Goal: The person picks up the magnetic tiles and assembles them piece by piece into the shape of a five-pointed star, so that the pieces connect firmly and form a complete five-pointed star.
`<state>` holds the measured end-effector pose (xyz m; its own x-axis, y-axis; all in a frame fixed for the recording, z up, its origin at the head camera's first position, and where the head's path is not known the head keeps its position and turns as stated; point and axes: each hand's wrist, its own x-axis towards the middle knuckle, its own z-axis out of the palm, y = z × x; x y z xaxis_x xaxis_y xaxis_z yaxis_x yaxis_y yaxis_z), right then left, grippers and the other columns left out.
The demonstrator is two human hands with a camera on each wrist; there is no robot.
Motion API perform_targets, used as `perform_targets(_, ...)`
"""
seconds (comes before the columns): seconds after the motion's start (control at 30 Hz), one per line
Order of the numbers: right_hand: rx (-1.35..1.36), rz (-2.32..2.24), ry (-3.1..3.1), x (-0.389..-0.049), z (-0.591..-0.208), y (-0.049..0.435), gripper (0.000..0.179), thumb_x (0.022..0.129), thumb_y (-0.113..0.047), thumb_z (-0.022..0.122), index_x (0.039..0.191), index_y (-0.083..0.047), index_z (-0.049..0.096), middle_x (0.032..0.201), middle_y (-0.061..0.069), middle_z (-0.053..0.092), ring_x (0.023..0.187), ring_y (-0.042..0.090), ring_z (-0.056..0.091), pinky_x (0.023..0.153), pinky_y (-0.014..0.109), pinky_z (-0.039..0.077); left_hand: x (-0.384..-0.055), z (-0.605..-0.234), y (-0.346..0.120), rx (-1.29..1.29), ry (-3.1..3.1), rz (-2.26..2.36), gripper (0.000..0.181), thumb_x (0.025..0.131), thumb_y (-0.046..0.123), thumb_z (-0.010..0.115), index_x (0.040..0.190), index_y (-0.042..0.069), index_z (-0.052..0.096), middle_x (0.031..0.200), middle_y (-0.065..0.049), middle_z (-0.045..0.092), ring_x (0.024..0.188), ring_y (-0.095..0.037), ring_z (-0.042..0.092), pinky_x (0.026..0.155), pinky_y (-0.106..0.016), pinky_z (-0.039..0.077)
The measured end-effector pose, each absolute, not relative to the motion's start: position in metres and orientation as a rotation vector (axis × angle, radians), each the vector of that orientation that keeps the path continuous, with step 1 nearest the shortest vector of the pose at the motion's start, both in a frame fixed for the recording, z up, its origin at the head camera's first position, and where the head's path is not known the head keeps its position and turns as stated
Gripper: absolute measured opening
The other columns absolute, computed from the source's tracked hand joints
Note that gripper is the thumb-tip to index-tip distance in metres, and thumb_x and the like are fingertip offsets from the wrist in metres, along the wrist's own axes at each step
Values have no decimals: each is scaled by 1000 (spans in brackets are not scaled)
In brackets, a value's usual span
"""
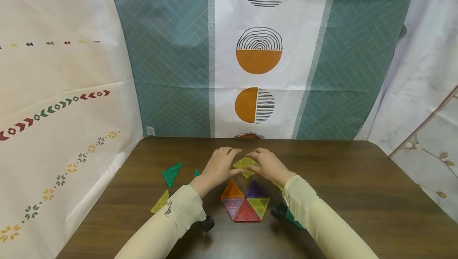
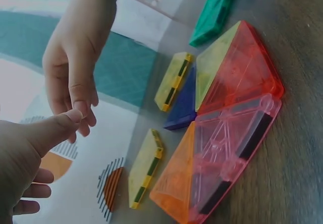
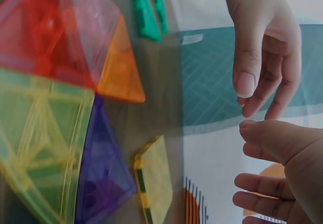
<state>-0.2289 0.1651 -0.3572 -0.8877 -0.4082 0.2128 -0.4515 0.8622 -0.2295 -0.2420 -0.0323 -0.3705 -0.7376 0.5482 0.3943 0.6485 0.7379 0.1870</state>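
My left hand and right hand are raised over the table, facing each other with fingers gently bent and nothing held. Their fingertips are close together in both wrist views. Between and beyond them lies a yellow translucent magnetic tile. Nearer to me, triangular magnetic tiles lie edge to edge around a shared point: orange, pink, red, yellow-green and purple. Dark magnet strips show along the pink tile's edge in the left wrist view.
Left of my left arm lie a green triangle, part of another green tile and a yellow tile. Beside my right forearm are a partly hidden yellow tile and green tile. Patterned curtains border the wooden table.
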Motion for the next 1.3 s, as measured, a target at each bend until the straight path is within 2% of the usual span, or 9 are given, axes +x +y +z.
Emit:
perform_targets(0.23,697,554,-2815,-218,-353,152,41,90,-26,68,127,-9,62,119,12,63,112,29,59,100,47,47,-234,-368,-55,-943,-2545,-517,65,78,40,78,132,10,55,119,-12,62,116,-31,56,105,-49,41)
perform_targets(0.67,680,663,-2794,-208,-358,124,40,91,-29,67,128,-15,62,122,9,62,113,27,60,98,44,50,-220,-369,-111,-904,-2458,-458,67,73,36,82,129,9,57,118,-10,63,112,-32,58,100,-50,46)
perform_targets(0.83,712,714,-2779,-207,-364,114,41,91,-27,67,129,-14,61,120,9,62,109,27,61,95,44,52,-220,-376,-131,-872,-2490,-433,67,73,36,81,129,9,57,118,-11,63,112,-32,58,100,-50,46)
perform_targets(1.3,864,711,-2801,-215,-379,82,41,92,-29,64,130,-13,59,123,9,61,114,25,60,100,41,49,-231,-403,-184,-713,-2713,-523,65,77,32,80,132,9,55,127,-16,59,119,-38,53,102,-58,40)
